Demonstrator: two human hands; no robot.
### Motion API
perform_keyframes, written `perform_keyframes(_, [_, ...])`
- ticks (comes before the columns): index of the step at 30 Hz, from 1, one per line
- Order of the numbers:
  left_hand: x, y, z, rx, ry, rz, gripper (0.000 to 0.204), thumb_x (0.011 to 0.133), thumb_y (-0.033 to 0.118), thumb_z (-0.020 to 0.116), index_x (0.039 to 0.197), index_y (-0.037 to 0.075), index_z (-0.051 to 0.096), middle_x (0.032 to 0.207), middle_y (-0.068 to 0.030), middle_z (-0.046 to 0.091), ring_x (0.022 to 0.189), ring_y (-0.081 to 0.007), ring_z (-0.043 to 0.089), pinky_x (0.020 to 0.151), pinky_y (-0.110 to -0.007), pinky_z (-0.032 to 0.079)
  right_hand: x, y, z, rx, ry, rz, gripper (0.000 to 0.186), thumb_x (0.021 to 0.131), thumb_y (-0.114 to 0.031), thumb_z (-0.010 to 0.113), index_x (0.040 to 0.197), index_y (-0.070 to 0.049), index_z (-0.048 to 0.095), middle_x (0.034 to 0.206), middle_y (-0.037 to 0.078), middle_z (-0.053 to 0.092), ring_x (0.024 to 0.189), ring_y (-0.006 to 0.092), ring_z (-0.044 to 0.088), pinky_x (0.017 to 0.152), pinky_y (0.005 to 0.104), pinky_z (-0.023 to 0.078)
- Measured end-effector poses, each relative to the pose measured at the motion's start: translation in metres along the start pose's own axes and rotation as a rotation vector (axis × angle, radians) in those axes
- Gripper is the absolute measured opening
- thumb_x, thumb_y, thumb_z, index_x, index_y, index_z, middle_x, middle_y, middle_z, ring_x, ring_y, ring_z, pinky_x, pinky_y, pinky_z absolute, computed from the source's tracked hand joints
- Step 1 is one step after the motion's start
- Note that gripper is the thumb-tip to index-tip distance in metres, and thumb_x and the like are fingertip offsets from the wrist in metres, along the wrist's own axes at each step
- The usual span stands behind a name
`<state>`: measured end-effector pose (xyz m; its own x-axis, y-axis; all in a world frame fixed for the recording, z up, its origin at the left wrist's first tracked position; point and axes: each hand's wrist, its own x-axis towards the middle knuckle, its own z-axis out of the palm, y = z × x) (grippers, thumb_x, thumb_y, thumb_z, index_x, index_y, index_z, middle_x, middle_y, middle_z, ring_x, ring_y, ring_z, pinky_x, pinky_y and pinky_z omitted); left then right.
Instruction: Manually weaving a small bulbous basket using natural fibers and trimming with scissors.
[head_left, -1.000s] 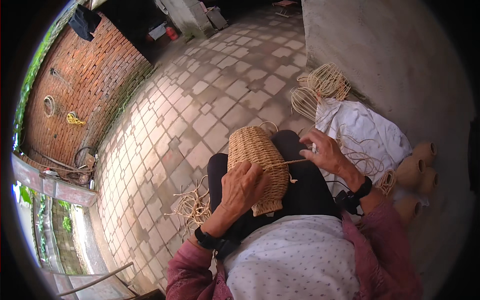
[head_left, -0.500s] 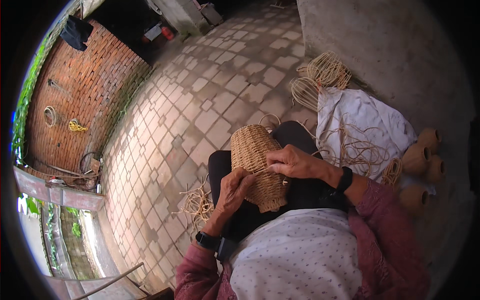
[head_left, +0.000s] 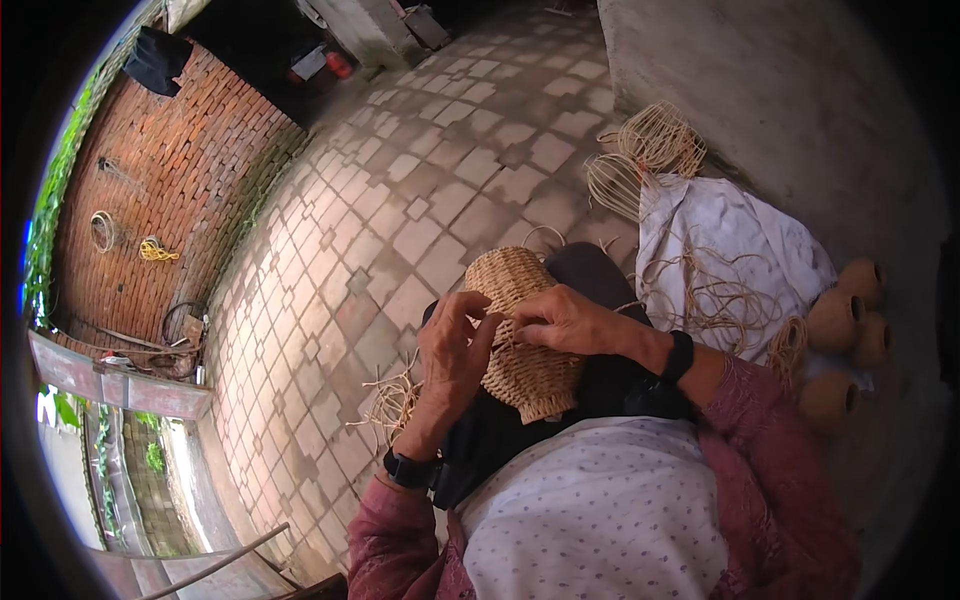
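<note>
A tan woven basket (head_left: 535,385), vase-shaped with a narrow neck toward me, lies across my dark-trousered lap. My left hand (head_left: 455,345) is raised at the basket's left side, thumb and fingers drawn together in a pinch. Over the basket's middle rests my right hand (head_left: 568,320), its fingers curled and closed close to the left fingertips. Whatever thin piece sits between the fingertips is too small to make out. A loop of cane (head_left: 543,236) sticks up past the basket's far end.
To the right, a white cloth (head_left: 735,225) carries loose cane strands (head_left: 710,295). Open basket frames (head_left: 660,138) lie beyond it; several finished round baskets (head_left: 833,320) stand at far right. More loose strands (head_left: 390,405) lie left of my lap. The floor is paved with tiles (head_left: 420,240).
My left hand has risen and moved away from the basket's lower left side, its fingers now pinched higher up. My right hand has shifted slightly left, bringing both hands' fingertips close together.
</note>
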<state>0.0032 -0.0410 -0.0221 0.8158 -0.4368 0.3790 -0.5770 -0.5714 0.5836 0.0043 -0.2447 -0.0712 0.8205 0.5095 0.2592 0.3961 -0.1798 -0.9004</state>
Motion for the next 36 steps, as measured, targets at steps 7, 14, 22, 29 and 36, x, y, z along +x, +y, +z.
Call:
perform_keyframes(7, [-0.027, 0.002, 0.022, -0.070, -0.048, -0.140, 0.038, 0.083, 0.000, 0.066, 0.117, 0.005, 0.049, 0.085, -0.0068, 0.064, 0.063, -0.0161, 0.060, 0.060, -0.030, 0.049, 0.017, 0.010, -0.009, 0.208, -0.084, 0.166, 0.025, 0.095, -0.024, 0.069, 0.087, -0.001, 0.066, 0.071, -0.003, 0.058, 0.071, 0.0035, 0.051, 0.064, 0.0255, 0.044])
perform_keyframes(14, [-0.036, -0.005, 0.029, 0.119, 0.111, 0.058, 0.025, 0.083, -0.002, 0.067, 0.104, 0.006, 0.057, 0.086, -0.0115, 0.063, 0.068, -0.0255, 0.065, 0.063, -0.037, 0.052, 0.007, 0.004, 0.017, 0.165, 0.215, 0.127, 0.017, 0.090, -0.015, 0.071, 0.091, -0.002, 0.062, 0.075, 0.003, 0.064, 0.070, 0.0099, 0.057, 0.064, 0.0286, 0.047])
perform_keyframes(22, [-0.036, -0.007, 0.018, 0.210, 0.168, 0.142, 0.021, 0.079, -0.005, 0.068, 0.095, 0.004, 0.058, 0.083, -0.0104, 0.060, 0.073, -0.0269, 0.064, 0.064, -0.038, 0.051, -0.004, -0.004, 0.028, -0.383, 0.312, -0.196, 0.011, 0.085, -0.011, 0.066, 0.086, -0.002, 0.059, 0.079, 0.017, 0.065, 0.075, 0.0370, 0.066, 0.066, 0.0434, 0.052])
perform_keyframes(29, [-0.043, -0.008, 0.017, 0.226, 0.078, -0.056, 0.016, 0.080, 0.011, 0.073, 0.093, 0.010, 0.064, 0.083, -0.0085, 0.058, 0.072, -0.0274, 0.062, 0.063, -0.038, 0.048, -0.003, -0.009, 0.028, -0.114, 0.370, -0.032, 0.009, 0.085, -0.007, 0.066, 0.085, -0.003, 0.058, 0.072, 0.014, 0.064, 0.069, 0.0332, 0.067, 0.062, 0.0406, 0.052])
perform_keyframes(36, [-0.042, -0.008, 0.019, 0.090, 0.009, -0.057, 0.009, 0.085, 0.008, 0.071, 0.092, 0.006, 0.064, 0.081, -0.0107, 0.057, 0.070, -0.0274, 0.062, 0.062, -0.039, 0.048, -0.004, -0.005, 0.031, -0.097, 0.368, 0.024, 0.009, 0.086, -0.005, 0.066, 0.087, 0.000, 0.059, 0.071, 0.011, 0.061, 0.062, 0.0203, 0.060, 0.060, 0.0336, 0.048])
